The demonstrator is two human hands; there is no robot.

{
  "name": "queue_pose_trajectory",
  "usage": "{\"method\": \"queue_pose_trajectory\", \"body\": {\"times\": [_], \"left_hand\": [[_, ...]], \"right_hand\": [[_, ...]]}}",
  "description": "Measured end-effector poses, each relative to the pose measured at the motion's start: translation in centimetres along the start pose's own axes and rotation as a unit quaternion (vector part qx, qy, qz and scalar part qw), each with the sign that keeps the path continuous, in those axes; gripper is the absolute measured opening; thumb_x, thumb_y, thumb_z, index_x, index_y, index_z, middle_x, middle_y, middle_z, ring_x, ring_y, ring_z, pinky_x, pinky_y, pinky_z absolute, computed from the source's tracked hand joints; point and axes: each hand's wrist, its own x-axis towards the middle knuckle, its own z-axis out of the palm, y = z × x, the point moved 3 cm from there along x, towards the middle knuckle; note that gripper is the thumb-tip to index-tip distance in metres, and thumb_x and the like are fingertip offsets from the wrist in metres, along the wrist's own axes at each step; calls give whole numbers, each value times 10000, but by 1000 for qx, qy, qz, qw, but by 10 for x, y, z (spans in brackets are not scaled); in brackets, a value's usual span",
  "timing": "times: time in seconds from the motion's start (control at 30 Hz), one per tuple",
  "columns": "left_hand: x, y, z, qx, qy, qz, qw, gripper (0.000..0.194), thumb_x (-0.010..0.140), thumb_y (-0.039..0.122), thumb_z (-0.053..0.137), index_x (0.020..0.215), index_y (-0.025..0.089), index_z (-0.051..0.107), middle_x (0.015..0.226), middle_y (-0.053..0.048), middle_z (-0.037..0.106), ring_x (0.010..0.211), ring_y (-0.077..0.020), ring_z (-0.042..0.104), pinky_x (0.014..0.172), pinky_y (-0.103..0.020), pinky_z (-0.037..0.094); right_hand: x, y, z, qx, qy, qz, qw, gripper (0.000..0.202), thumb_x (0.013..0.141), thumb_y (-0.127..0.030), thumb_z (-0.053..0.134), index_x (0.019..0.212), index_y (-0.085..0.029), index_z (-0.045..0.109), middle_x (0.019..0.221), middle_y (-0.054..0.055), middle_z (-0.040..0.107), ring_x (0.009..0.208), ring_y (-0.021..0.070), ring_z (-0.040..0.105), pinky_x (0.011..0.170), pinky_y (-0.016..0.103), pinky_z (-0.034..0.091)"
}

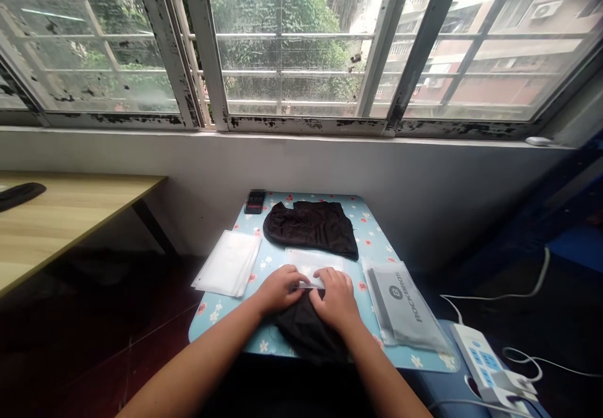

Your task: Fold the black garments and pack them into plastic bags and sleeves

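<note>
Black fabric (313,333) lies bunched at the near edge of the flowered table (381,242), its far end meeting a clear plastic bag (315,258) whose near edge the left hand (282,289) pinches, while the right hand (336,295) spreads over bag and fabric, its grip too hidden to tell. If the fabric catches on that thin edge, the bag could crease or tear. Farther off lies 1 folded black cloth (311,228), between white sleeves (228,262) left and 1 filled bag (407,305) right.
</note>
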Motion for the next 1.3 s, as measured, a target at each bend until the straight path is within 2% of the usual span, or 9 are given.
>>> {"method": "queue_pose_trajectory", "body": {"times": [0.23, 0.4, 0.53, 0.63, 0.73, 0.83, 0.97, 1.07, 1.3], "left_hand": [[-4, 8, 0, -2, -70, 76, 995, 278, 814, 102, 588, 1010, 214, 751, 875, -50, 646, 879, -200, 624, 810, -275, 503], [-10, 15, -3, -20, -118, 136, 983, 227, 918, 314, 554, 893, 203, 749, 715, -49, 627, 691, -185, 595, 695, -292, 496], [-10, 14, -8, 4, -83, 116, 990, 364, 966, 381, 478, 766, 201, 724, 696, -81, 629, 685, -201, 592, 701, -324, 508], [-5, 17, -11, 15, -59, 83, 995, 319, 972, 379, 493, 922, 204, 755, 856, -106, 686, 856, -236, 641, 828, -359, 527], [-1, 27, -7, 19, -113, 118, 986, 335, 939, 391, 598, 1217, 244, 714, 1177, -115, 697, 1122, -278, 623, 1035, -408, 469], [0, 35, -1, 31, -148, 133, 980, 384, 963, 392, 594, 1321, 273, 669, 1375, -106, 635, 1277, -294, 566, 1150, -446, 380], [-5, 37, 9, 32, -163, 110, 980, 687, 869, 580, 703, 1470, 281, 551, 1535, -123, 517, 1401, -353, 479, 1231, -534, 262], [-8, 34, 18, 39, -187, 91, 977, 831, 772, 628, 780, 1493, 302, 526, 1597, -127, 443, 1456, -396, 411, 1233, -574, 252], [-5, 18, 20, 37, -178, 65, 981, 714, 799, 552, 788, 1442, 319, 580, 1615, -100, 424, 1476, -372, 399, 1242, -568, 244]], "right_hand": [[-3, 47, -14, -103, 41, 79, 991, 449, 808, -361, 708, 1220, -205, 618, 1266, 130, 610, 1213, 347, 515, 1117, 558, 273], [-13, 43, -21, -46, -49, 38, 997, 399, 859, -390, 648, 1232, -252, 626, 1280, 97, 637, 1247, 314, 549, 1187, 638, 138], [-39, 40, -36, 0, -102, -4, 995, 542, 871, -474, 632, 1381, -302, 566, 1418, 90, 584, 1386, 338, 463, 1220, 620, 126], [-61, 43, -41, -7, -71, -36, 997, 553, 875, -465, 631, 1404, -321, 561, 1487, 83, 528, 1443, 346, 394, 1220, 574, 195], [-75, 46, -34, -23, -22, -38, 999, 453, 865, -427, 656, 1303, -315, 626, 1455, 80, 546, 1386, 337, 449, 1187, 544, 278], [-75, 44, -21, -22, 2, -20, 1000, 341, 869, -421, 666, 1177, -277, 665, 1358, 99, 596, 1309, 325, 500, 1135, 507, 347], [-64, 42, -10, -18, 18, 20, 999, 319, 864, -406, 674, 1148, -263, 657, 1292, 102, 608, 1256, 322, 516, 1106, 499, 359], [-55, 41, -10, -20, 6, 41, 999, 296, 854, -393, 674, 1118, -259, 660, 1221, 95, 630, 1213, 325, 539, 1084, 504, 372], [-65, 26, -38, -13, -10, -40, 999, 331, 882, -284, 569, 1193, -305, 680, 1331, 79, 624, 1298, 320, 531, 1204, 581, 226]]}}
